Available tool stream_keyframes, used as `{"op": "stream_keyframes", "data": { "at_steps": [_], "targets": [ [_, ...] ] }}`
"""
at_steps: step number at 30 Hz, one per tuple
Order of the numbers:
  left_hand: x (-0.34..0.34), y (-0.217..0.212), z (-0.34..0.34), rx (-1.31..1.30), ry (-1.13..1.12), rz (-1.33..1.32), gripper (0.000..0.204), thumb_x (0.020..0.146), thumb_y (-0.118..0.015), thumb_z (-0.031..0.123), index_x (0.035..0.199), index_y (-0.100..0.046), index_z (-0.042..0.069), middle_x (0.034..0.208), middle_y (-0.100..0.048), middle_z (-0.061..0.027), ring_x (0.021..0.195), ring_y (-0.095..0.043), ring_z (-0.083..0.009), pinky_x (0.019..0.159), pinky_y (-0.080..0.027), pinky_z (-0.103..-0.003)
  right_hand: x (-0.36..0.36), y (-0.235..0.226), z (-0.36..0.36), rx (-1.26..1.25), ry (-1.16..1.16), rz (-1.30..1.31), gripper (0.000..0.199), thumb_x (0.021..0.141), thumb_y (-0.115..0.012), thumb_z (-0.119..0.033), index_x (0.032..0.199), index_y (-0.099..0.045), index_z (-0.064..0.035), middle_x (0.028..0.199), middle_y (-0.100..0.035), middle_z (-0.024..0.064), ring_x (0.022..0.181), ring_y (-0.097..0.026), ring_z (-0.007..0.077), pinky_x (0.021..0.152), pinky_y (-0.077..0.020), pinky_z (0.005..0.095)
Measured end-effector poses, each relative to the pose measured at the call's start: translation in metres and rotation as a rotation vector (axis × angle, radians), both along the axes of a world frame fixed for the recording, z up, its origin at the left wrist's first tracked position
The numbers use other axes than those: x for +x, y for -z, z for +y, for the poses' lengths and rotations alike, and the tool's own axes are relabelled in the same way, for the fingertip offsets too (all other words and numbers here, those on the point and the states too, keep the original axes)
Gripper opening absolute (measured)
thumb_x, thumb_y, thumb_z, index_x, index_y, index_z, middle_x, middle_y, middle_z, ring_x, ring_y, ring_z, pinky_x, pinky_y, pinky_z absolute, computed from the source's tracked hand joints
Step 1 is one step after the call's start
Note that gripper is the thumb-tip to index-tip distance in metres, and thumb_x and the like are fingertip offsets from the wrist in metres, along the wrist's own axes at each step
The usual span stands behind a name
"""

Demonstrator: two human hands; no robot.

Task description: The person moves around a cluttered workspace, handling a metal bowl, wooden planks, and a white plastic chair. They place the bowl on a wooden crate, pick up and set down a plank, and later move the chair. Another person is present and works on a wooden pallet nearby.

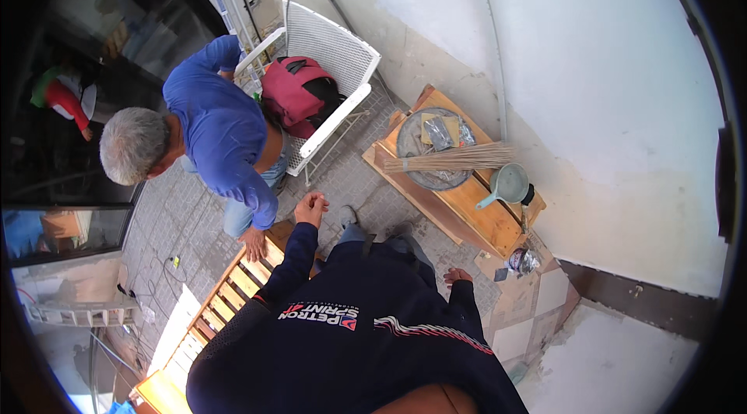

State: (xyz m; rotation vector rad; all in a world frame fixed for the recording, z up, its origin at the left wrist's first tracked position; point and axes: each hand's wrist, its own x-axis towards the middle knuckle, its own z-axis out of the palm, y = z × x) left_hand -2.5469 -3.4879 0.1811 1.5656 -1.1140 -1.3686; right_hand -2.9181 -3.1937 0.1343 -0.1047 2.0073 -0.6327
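Observation:
My left hand [311,209] is raised over the paved floor, close to the slatted wooden bench [247,277]. Its fingers curl in, with nothing visible in them. Low at my right side hangs my right hand [457,276], its fingers loosely apart and holding nothing I can see. Across from me a person in a blue shirt [214,114] bends over and rests one hand [253,243] on the end of the bench. A low wooden piece [467,200] to the right carries a round tray [403,138], a bundle of thin sticks [459,157] and a light green dipper [510,183].
A white metal mesh chair [334,40] holds a red backpack [294,91]. The wall [576,64] bounds the right side. Loose tiles [513,336] lie near a crumpled bag [524,261]. A thin cable [167,278] trails across the floor. Dark glass panels [70,157] stand at the left.

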Motion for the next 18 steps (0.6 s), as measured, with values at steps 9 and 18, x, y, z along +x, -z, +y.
{"op": "stream_keyframes", "data": {
  "at_steps": [9, 18],
  "targets": [
    [-0.042, 0.001, -0.036, -0.075, 0.332, 0.11, 0.018, 0.085, -0.054, 0.019, 0.088, -0.056, 0.001, 0.067, -0.058, -0.0056, 0.056, -0.054, -0.0104, 0.052, -0.045, -0.022, -0.039, -0.165, 0.064, -0.453, 0.674, 0.268, 0.023, 0.085, -0.054, -0.027, 0.093, -0.059, -0.0063, 0.078, -0.064, 0.0026, 0.066, -0.058, 0.0092, 0.057, -0.0467, 0.023],
    [-0.161, -0.079, -0.093, -0.299, 0.604, 0.211, 0.017, 0.084, -0.055, 0.018, 0.089, -0.054, 0.001, 0.069, -0.054, -0.0015, 0.059, -0.051, -0.0073, 0.054, -0.041, -0.02, -0.021, -0.625, 0.083, -1.552, -0.091, 1.902, 0.064, 0.081, -0.043, -0.054, 0.115, -0.045, 0.0011, 0.114, -0.048, 0.021, 0.104, -0.047, 0.0291, 0.089, -0.0359, 0.0438]
  ]
}}
